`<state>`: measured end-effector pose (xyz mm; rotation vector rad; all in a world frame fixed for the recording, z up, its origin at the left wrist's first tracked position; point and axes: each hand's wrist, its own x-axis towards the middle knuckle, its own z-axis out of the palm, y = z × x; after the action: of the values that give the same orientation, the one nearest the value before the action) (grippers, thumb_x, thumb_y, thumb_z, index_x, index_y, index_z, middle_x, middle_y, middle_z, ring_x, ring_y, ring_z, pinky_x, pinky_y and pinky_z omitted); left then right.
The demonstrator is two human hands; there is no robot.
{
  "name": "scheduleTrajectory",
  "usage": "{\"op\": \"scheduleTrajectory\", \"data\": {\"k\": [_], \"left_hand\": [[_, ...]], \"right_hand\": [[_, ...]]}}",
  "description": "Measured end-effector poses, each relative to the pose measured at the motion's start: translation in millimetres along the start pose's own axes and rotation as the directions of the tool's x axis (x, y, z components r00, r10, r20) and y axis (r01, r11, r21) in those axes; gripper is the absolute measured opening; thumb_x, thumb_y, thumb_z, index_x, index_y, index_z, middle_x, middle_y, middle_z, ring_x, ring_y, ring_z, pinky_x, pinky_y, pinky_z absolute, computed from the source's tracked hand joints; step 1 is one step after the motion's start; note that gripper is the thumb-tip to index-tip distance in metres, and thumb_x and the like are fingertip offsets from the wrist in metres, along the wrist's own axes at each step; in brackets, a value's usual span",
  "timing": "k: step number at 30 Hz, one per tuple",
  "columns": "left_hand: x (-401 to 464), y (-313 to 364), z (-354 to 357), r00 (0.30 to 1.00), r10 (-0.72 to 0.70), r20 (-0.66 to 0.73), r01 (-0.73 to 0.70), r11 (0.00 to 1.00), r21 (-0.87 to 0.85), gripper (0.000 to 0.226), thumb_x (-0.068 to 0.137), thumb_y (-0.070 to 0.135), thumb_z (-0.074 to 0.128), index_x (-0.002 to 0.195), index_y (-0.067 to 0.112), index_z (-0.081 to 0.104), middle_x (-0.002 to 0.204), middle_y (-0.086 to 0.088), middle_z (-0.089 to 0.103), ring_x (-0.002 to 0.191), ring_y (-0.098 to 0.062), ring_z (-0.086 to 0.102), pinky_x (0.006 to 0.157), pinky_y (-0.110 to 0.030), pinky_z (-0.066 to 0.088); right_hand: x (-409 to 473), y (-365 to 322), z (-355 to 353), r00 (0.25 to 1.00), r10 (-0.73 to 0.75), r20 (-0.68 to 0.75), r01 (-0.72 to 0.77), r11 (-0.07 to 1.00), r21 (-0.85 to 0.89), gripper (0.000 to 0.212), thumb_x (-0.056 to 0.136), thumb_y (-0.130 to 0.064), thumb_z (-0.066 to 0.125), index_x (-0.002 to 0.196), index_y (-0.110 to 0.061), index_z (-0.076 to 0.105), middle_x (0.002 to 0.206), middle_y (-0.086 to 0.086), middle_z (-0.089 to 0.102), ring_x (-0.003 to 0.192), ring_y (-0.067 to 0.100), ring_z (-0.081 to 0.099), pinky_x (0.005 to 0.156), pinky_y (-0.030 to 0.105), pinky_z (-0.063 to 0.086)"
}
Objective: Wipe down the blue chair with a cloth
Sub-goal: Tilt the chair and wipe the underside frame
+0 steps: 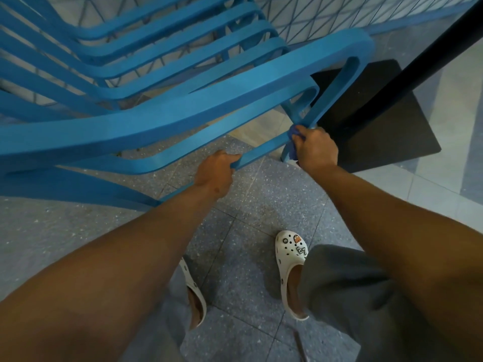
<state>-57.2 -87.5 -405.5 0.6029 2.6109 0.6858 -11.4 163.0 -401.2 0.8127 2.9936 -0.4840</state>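
Currently we wipe low on the blue chair (162, 118): right hand (317, 150) grips the cloth (294, 131) against the front leg, left hand (215, 172) grips the lower rail. Seat slats look untouched, though we cannot confirm that.

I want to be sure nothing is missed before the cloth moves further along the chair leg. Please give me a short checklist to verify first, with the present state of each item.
1. Cloth is in the right hand: ok, the fingers are curled round it.
2. Cloth touches the blue chair: ok, it sits against the front leg, low near the floor.
3. Chair is steadied: ok, the left hand grips the lower side rail.
4. Feet are apart from the leg: ok, both white clogs stand back on the tiled floor.
5. Cloth is damp or clean enough: cannot tell, it is mostly hidden by the hand.
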Motion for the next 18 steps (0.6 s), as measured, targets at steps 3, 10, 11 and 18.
{"op": "scheduleTrajectory", "data": {"k": [3,10,11,18], "left_hand": [[-1,-1,-2,1.000,0.010,0.006,-0.011,1.000,0.004,0.044,0.094,0.000,0.062,0.133,0.020,0.065,0.115,-0.016,0.063,0.101,-0.035,0.064,0.089,-0.045,0.055],[-5,-9,-5,1.000,0.023,0.012,-0.024,0.999,0.036,0.036,0.093,0.001,0.064,0.124,0.017,0.069,0.107,-0.015,0.063,0.094,-0.032,0.064,0.084,-0.044,0.057],[-6,-11,-6,1.000,0.026,0.013,-0.027,0.998,0.049,0.037,0.093,0.002,0.065,0.126,0.017,0.068,0.108,-0.015,0.063,0.095,-0.032,0.064,0.085,-0.042,0.057],[-10,-17,-10,0.999,0.006,0.034,-0.008,0.998,0.064,0.040,0.090,0.002,0.068,0.127,0.017,0.068,0.112,-0.015,0.064,0.098,-0.034,0.065,0.088,-0.044,0.056]], "right_hand": [[-11,-20,14,0.998,0.065,-0.008,-0.064,0.993,0.099,0.034,0.107,-0.038,0.042,0.132,-0.024,0.061,0.115,0.017,0.062,0.100,0.034,0.063,0.074,0.028,0.036],[-14,-12,2,0.970,-0.206,0.131,0.209,0.978,-0.011,0.030,0.106,-0.040,0.042,0.127,-0.031,0.061,0.108,0.015,0.061,0.095,0.035,0.063,0.073,0.036,0.046],[-6,-10,-3,0.978,-0.174,0.115,0.180,0.983,-0.045,0.031,0.106,-0.039,0.042,0.127,-0.028,0.062,0.109,0.016,0.062,0.097,0.036,0.063,0.073,0.036,0.044],[-2,-17,-8,1.000,-0.018,0.026,0.018,1.000,-0.003,0.034,0.106,-0.041,0.042,0.126,-0.027,0.066,0.116,0.015,0.068,0.104,0.037,0.064,0.084,0.044,0.053]]}}
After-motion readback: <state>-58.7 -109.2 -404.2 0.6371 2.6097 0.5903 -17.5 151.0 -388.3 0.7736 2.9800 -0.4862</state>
